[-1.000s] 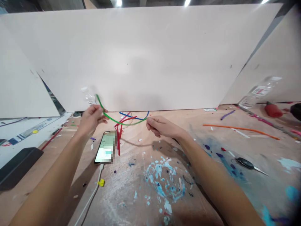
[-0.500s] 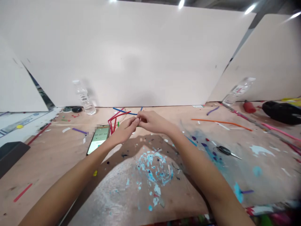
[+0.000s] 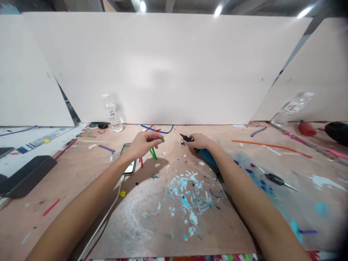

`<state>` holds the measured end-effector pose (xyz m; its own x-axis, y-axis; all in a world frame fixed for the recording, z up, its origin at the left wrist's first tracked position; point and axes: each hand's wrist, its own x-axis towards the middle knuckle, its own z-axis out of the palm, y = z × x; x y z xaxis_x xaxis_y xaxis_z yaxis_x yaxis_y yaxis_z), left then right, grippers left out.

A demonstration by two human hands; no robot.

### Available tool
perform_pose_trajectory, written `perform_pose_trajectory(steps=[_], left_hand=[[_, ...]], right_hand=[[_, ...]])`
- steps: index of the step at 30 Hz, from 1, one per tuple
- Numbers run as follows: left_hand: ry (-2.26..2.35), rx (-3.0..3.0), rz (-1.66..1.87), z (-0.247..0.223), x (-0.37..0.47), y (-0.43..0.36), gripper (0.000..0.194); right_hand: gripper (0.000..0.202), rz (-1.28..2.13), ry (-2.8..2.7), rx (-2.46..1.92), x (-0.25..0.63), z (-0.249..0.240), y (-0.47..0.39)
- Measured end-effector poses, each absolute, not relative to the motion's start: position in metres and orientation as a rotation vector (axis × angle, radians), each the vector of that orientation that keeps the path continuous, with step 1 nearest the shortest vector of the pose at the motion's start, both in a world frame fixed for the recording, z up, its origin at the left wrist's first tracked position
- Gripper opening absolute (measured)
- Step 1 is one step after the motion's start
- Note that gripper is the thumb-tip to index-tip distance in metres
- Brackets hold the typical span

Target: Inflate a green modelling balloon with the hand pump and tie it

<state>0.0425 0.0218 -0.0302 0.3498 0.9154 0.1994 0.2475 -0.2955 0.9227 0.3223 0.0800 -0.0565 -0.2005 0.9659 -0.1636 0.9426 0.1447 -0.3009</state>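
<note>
My left hand is raised over the table in a pinch. It holds a thin green strip, whose folded lower part hangs below the fingers while a green end shows at the fingertips. To its right, my right hand is closed around a blue tool with a black pointed tip aimed left, towards the green strip but apart from it. My wrist and forearm cover part of the tool. Red strips and a bent blue strip lie around and behind my left hand.
A phone with a white cable lies beside my left forearm. Water bottles stand at left and lean at right against white panels. A car key, an orange strip and a dark box lie about the paint-flecked table.
My hands, together before, are now apart. The right one has moved right and taken hold of the blue tool. The green strip now shows in my left hand. The view has shifted left.
</note>
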Motion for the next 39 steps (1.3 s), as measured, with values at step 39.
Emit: perform_pose_trajectory(steps=[39], left_hand=[[0.889,1.990,1.088,0.020,0.011,-0.008,0.019]], right_hand=[[0.026,1.791,-2.085,-0.663,0.238,0.017,-0.030]])
